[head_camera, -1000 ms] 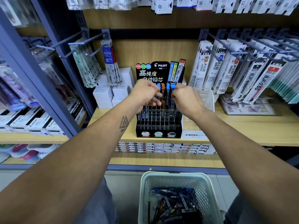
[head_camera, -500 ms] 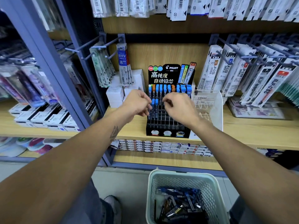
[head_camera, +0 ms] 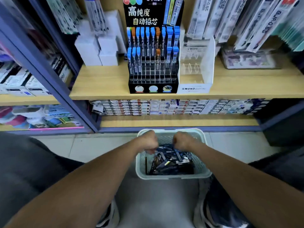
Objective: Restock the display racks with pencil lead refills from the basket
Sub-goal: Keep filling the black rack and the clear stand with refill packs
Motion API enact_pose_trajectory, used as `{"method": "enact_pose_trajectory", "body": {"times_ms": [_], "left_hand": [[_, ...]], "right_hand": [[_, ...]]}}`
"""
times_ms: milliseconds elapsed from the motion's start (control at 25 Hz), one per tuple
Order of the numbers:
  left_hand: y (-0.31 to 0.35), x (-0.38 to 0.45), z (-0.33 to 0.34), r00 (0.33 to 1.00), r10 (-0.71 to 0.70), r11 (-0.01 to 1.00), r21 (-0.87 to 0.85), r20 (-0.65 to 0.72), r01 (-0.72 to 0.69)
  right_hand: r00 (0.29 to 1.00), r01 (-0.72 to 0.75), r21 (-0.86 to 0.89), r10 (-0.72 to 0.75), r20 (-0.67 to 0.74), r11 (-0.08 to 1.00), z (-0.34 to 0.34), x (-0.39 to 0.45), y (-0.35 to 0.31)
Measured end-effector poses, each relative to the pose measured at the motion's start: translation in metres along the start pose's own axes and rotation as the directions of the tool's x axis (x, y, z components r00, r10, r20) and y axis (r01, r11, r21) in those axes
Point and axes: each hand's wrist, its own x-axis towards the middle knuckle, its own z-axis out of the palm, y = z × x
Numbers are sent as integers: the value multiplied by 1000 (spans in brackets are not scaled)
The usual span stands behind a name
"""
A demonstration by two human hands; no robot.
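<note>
1. You're in a stationery shop: wooden shelves [head_camera: 105, 83] stocked with boxed goods.
2. Branded lead-refill display rack [head_camera: 153, 63], shelf-front.
3. Carded pen refills [head_camera: 256, 22] hang on pegs above.

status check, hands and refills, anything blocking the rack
Left hand and right hand down in basket, fingers curled among refills, grip unclear. Pilot rack part filled. Nothing blocking.

Left hand [head_camera: 148, 142]: reaching forward and down, knuckles up, fingers curled under; grasp unclear
Right hand [head_camera: 182, 141]: alongside, close by, fingers likewise curled; forearm extended
</note>
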Motion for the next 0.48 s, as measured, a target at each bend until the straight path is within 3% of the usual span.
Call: {"method": "enact_pose_trajectory", "body": {"times_ms": [280,400,480], "left_hand": [[-16,61,80,987,-85,960,277,138,44],[-12,81,101,985,-171,973,165,29,164],[-15,89,113,976,-176,965,173,-129,196]], "right_hand": [[977,-211,168,211,17,963,70,35,47],[955,-296,234,292,51,926,88,44,44],[952,-301,232,306,11,925,100,47,45]]}}
